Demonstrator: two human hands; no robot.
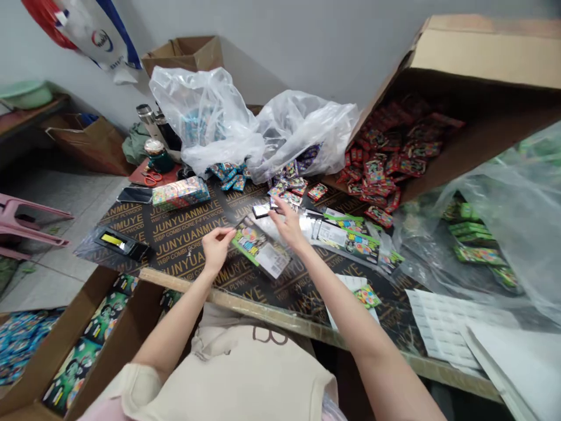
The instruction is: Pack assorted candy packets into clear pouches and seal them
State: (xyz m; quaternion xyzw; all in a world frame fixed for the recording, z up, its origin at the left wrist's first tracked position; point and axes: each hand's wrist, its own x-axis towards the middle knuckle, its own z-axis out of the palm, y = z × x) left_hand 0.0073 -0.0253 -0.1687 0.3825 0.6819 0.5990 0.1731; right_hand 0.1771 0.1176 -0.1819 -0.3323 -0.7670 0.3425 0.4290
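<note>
My left hand (pixel 217 250) is closed in a pinch at the upper left corner of a flat green-and-black packet (pixel 258 248), which has a pale label on it and lies on the dark tabletop. My right hand (pixel 287 225) reaches over the table with thumb and forefinger apart, at the near edge of a pile of small purple packets (pixel 291 182). A small black-and-white packet (pixel 262 210) lies just left of its fingertips. Several more green-and-black packets (pixel 346 237) in clear plastic overlap to the right of that hand.
A tilted cardboard box (pixel 468 47) spills small red packets (pixel 377 169) at right. Clear plastic bags (pixel 302 117) stand behind small blue packets (pixel 232 175). At left are red scissors (pixel 152 178), a phone (pixel 134 195) and a black tray (pixel 123 242). White sheets (pixel 447 324) lie at right.
</note>
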